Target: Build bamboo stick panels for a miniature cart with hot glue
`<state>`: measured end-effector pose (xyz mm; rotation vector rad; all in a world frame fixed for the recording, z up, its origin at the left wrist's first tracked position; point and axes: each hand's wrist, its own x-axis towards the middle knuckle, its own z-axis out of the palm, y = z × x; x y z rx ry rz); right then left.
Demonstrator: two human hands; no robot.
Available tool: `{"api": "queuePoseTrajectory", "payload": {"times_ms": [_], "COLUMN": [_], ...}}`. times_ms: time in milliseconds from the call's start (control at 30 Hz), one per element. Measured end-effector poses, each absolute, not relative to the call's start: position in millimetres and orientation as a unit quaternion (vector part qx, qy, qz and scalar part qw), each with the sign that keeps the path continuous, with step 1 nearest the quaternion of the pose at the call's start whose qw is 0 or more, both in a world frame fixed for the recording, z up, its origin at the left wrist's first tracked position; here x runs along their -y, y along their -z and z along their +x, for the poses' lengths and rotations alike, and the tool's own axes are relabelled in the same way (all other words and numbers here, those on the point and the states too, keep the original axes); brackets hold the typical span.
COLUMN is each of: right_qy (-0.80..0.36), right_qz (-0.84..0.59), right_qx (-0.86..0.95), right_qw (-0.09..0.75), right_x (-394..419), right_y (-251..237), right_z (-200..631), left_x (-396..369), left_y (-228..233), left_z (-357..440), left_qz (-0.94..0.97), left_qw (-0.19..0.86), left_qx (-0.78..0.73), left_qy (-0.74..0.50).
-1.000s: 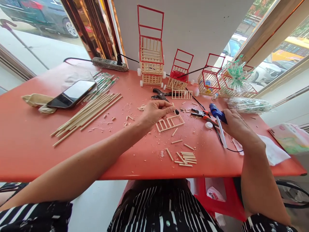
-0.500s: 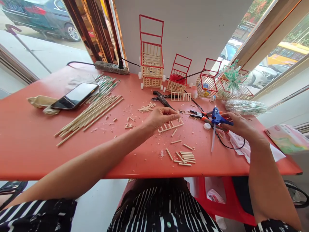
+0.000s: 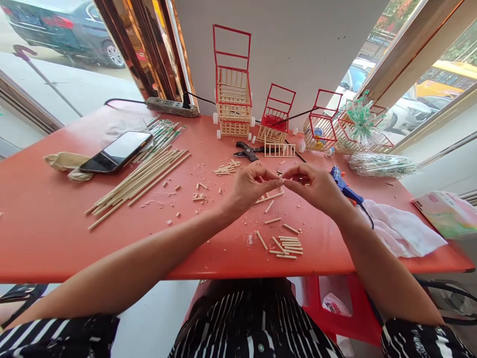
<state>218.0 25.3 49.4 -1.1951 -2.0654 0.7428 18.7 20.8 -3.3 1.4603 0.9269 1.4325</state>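
Observation:
My left hand [image 3: 255, 183] is pinched over the middle of the red table. My right hand [image 3: 313, 185] is pinched too, its fingertips meeting those of the left. Something tiny and pale shows between them, too small to name. Below the fingers lies a small ladder-like frame of wooden sticks [image 3: 269, 197], partly hidden by my hands. A blue glue gun [image 3: 346, 186] rests on the table just beyond my right wrist. Short cut sticks [image 3: 290, 243] lie in a little pile nearer the table's front edge.
Several stick-built toy carts [image 3: 234, 102] with red handles stand along the wall. Long wooden sticks [image 3: 141, 184] and a phone [image 3: 116, 150] lie at left. A white cloth [image 3: 404, 228] and a tissue box [image 3: 445, 214] are at right. Black-handled pliers [image 3: 248, 149] lie behind my left hand.
My right hand has let go of the glue gun, which now lies on the table, and has moved left to meet my left hand's fingertips. My left hand has barely moved.

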Motion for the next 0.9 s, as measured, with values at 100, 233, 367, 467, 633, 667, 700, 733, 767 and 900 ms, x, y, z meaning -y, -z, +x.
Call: {"api": "queuePoseTrajectory", "payload": {"times_ms": [100,233,367,467,633,667,700,733,767,900], "right_qy": [-0.338,-0.418,-0.462,-0.47,-0.467,-0.461,-0.454,-0.448,-0.442,-0.429], "right_qz": [-0.448,-0.44,-0.432,-0.414,-0.408,-0.412,-0.418,-0.425,-0.432,-0.452], "right_qx": [0.77,0.739,0.718,0.725,0.73,0.727,0.724,0.719,0.714,0.703], "right_qw": [0.305,0.292,0.29,0.288,0.289,0.299,0.309,0.319,0.328,0.344], "right_x": [-34.0,-37.5,-36.5,-36.8,-34.6,-33.9,-33.4,-33.2,-33.3,-36.1], "right_y": [-43.4,-40.2,-34.3,-29.5,-32.0,-34.0,-36.0,-37.7,-38.9,-38.6], "right_z": [210.4,215.2,219.0,221.4,223.9,224.1,224.4,224.9,225.5,228.4], "left_x": [-18.9,-17.4,-16.2,-16.3,-20.5,-22.8,-25.8,-29.4,-33.4,-49.3], "left_y": [1.9,0.5,-0.8,0.7,4.3,4.5,4.6,4.7,4.8,7.1], "left_z": [19.9,21.6,22.2,22.7,20.8,18.5,15.4,11.6,7.2,-9.1], "left_qz": [0.573,0.562,0.545,0.526,0.538,0.543,0.55,0.557,0.57,0.62], "left_qw": [0.433,0.447,0.498,0.549,0.554,0.535,0.512,0.477,0.434,0.356], "left_qx": [-0.369,-0.355,-0.362,-0.36,-0.352,-0.357,-0.365,-0.384,-0.404,-0.469], "left_qy": [-0.59,-0.599,-0.569,-0.541,-0.529,-0.54,-0.549,-0.561,-0.569,-0.519]}}
